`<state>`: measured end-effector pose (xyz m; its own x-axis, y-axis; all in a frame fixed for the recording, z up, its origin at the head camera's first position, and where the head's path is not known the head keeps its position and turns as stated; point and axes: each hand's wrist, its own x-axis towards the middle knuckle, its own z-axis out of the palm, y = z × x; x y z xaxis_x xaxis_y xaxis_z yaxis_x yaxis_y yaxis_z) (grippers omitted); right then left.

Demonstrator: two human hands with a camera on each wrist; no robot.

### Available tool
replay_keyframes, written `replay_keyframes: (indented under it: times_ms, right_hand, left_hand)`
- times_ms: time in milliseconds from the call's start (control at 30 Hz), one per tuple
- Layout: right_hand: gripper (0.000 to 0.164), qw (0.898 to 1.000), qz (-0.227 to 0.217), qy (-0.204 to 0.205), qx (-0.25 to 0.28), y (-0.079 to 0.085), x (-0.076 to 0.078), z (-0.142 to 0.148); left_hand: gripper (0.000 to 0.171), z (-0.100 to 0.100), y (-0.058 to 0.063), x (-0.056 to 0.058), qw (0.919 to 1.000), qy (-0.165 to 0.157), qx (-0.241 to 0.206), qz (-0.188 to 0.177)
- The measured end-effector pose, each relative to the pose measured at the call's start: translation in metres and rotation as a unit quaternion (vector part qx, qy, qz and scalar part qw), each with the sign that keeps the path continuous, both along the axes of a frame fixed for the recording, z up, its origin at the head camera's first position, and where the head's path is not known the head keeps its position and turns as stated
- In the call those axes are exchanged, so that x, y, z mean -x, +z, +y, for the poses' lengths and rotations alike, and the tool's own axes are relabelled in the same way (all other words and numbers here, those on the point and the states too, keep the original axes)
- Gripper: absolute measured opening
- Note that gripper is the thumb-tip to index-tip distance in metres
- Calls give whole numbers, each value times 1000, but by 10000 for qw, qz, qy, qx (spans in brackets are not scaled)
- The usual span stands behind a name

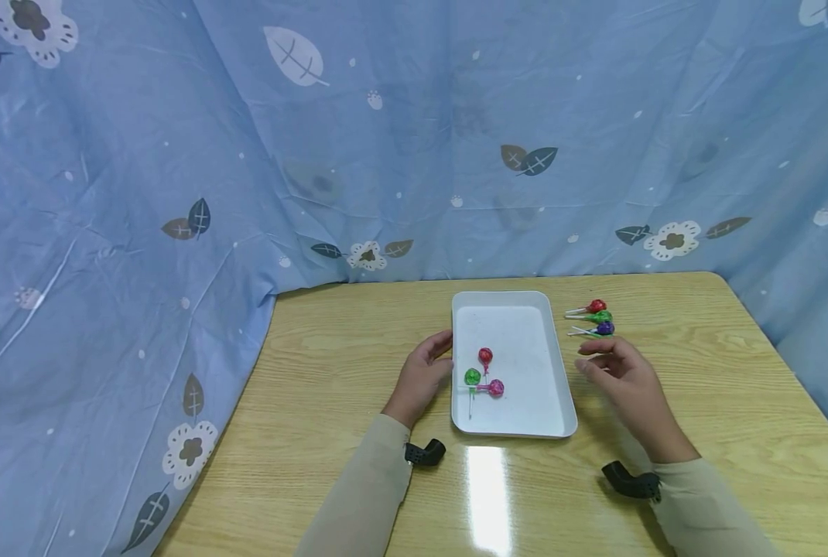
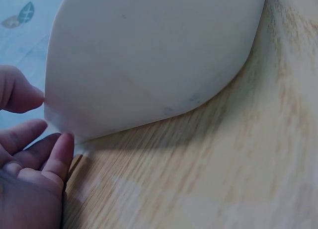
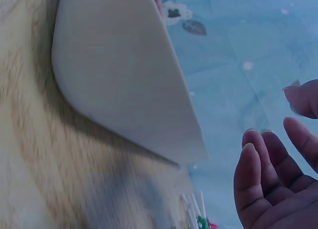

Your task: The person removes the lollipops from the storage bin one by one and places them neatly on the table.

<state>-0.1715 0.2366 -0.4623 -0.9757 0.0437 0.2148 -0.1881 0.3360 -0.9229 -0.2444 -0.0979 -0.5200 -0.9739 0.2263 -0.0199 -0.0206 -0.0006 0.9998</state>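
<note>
A white tray (image 1: 532,363) lies on the table with a red lollipop (image 1: 485,355), a green lollipop (image 1: 473,377) and a pink lollipop (image 1: 496,387) in its left half. The sticks of the green and pink ones cross. At the tray's left side rests my left hand (image 1: 424,377), thumb and fingertips right at the outer wall. My right hand (image 1: 623,377) is held off the tray's right side, fingers loosely bent and nothing between them. Just beyond it lie several lollipops, among them a red one (image 1: 598,305), a green one (image 1: 602,316) and a purple one (image 1: 607,328).
The wooden table (image 1: 344,340) reaches back to a blue patterned curtain (image 1: 414,155), which also hangs along the left and right. A black wrist mount sits on each sleeve. Light glares off the table in front of the tray.
</note>
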Motion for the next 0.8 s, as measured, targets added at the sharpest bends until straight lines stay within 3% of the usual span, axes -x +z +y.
replay_keyframes:
  times_ms: [467,800]
  right_hand:
    - [30,9992,49,385,132,4,5,-18]
    - [38,9975,-244,660,-3,7,8,-28]
  left_hand:
    - [57,0,2,0,10000,20,50,-11]
    - [58,0,1,1,10000,21,66,-3]
